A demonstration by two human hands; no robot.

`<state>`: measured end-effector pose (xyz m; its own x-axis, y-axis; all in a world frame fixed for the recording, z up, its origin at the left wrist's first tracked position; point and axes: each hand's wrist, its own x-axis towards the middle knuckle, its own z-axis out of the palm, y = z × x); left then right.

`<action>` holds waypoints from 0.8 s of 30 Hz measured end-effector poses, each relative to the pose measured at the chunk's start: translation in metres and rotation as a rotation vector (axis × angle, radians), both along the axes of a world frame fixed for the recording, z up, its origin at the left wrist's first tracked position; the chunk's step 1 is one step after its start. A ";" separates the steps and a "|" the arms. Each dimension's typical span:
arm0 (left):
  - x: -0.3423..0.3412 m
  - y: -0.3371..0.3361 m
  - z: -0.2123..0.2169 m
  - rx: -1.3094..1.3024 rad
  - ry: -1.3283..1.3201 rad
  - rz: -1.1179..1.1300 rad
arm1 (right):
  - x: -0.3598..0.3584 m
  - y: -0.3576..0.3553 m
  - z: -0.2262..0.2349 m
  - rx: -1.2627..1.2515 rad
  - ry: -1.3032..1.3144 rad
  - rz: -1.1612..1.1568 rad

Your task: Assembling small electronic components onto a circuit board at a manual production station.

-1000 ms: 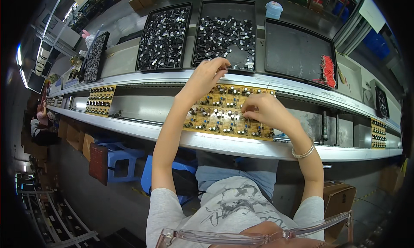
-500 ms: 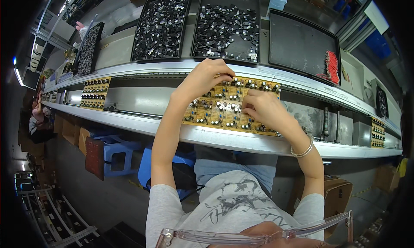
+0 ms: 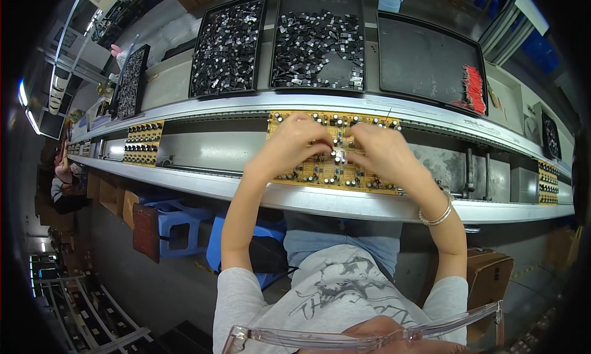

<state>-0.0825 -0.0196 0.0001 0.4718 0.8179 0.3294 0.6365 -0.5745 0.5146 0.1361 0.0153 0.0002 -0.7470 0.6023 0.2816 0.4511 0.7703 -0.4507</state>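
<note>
A yellow-brown circuit board panel [image 3: 320, 174] lies across the rails in front of me, set with several rows of small black-and-white round components. Above its middle, my left hand [image 3: 294, 146] has thumb and forefinger brought close together over the parts. Facing it, my right hand [image 3: 386, 149] bends down with its fingers drawn together at the board's centre. Both sets of fingertips are close to each other at the same small components. Anything between them is too small or hidden to name.
Beyond the rail [image 3: 246, 106] stand two black trays [image 3: 364, 46] of small black parts and another tray [image 3: 418, 61] with red wire-like pieces. More boards sit on the line to the left [image 3: 143, 143] and right [image 3: 548, 181]. Blue stools [image 3: 184, 231] stand below.
My left hand has come from the board's far edge toward its middle, close to my right hand. The right hand stays near the same place. The whole view has shifted slightly.
</note>
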 end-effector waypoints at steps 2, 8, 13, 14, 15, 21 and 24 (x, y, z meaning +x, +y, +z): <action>-0.001 -0.011 -0.008 0.032 0.053 -0.014 | 0.003 0.007 -0.002 0.048 0.022 -0.039; 0.005 -0.020 -0.028 0.077 0.145 0.078 | 0.000 0.005 0.001 0.092 0.128 -0.030; 0.008 -0.019 -0.031 0.097 0.144 0.093 | 0.001 0.006 0.000 0.114 0.150 -0.048; 0.008 -0.020 -0.032 0.102 0.151 0.109 | 0.001 0.006 0.001 0.116 0.158 -0.049; 0.009 -0.020 -0.032 0.106 0.158 0.123 | 0.002 0.006 0.001 0.116 0.159 -0.050; 0.014 -0.022 -0.030 0.140 0.219 0.114 | 0.003 0.005 0.000 0.139 0.153 -0.054; 0.018 -0.023 -0.032 0.170 0.254 0.117 | 0.004 0.006 0.001 0.157 0.157 -0.051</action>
